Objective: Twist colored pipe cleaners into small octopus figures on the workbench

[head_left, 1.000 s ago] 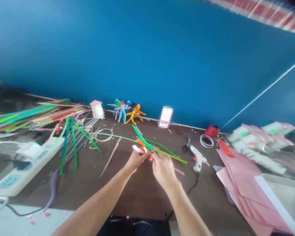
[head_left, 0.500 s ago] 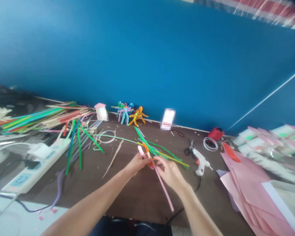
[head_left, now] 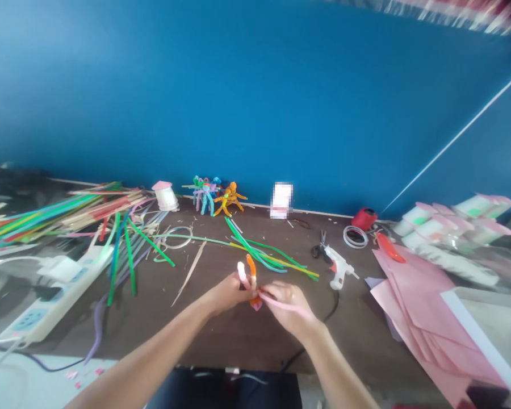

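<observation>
My left hand [head_left: 229, 293] and my right hand [head_left: 287, 301] meet low in the middle of the view, over the brown tabletop [head_left: 234, 335]. Between them is a small twisted piece of orange and pink pipe cleaner [head_left: 251, 278], with two ends standing up. My left hand grips its base. My right hand pinches a pink pipe cleaner [head_left: 283, 305], which bends across the fingers and joins the piece. Part of the join is hidden by my fingers.
Loose green and yellow pipe cleaners [head_left: 259, 253] lie beyond my hands. A hot glue gun [head_left: 337, 266] and scissors [head_left: 319, 250] are to the right, with pink paper sheets [head_left: 417, 307] further right. A power strip [head_left: 55, 301] and bundled stems [head_left: 55, 213] are on the left.
The long pink pipe cleaner that hung down towards me half a second ago is now bent sideways across my right hand. The orange and pink ends stand more upright.
</observation>
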`<state>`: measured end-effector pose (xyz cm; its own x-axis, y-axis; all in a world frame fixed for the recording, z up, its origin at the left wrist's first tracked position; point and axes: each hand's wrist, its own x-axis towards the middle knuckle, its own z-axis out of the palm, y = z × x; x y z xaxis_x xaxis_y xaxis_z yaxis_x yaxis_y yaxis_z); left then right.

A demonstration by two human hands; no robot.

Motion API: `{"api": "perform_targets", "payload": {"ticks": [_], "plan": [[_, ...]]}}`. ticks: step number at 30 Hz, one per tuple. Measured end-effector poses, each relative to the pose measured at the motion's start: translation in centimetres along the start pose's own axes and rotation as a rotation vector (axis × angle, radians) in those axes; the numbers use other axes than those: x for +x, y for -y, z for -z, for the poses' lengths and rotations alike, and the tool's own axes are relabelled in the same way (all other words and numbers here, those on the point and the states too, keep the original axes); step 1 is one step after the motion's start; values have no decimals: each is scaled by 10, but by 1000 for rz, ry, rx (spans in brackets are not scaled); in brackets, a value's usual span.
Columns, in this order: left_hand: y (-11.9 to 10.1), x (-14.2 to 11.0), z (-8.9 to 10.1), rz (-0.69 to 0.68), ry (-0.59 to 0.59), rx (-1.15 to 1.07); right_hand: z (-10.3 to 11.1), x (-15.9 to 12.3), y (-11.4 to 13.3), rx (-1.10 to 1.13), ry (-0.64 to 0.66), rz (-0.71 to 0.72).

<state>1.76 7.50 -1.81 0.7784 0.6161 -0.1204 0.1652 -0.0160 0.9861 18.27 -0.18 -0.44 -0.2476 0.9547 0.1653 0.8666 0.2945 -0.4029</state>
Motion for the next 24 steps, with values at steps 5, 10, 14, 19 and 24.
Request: {"api": "perform_targets", "payload": {"ticks": [5, 10, 14, 19, 24], "plan": [[-12, -15, -10, -120, -38, 212, 0, -11, 11, 127, -71, -43], [-9, -24, -17, -242, -218, 541, -4, -16, 18, 266, -116, -194], [-13, -29, -16, -387, -169, 844, -5, -16, 19, 311, -111, -263], [-18, -30, -18, -453, -142, 847, -5, -10, 15, 408, -46, -347], [-15, -26, -22, -73, -166, 161, 3, -9, 14, 489, -97, -319]]}}
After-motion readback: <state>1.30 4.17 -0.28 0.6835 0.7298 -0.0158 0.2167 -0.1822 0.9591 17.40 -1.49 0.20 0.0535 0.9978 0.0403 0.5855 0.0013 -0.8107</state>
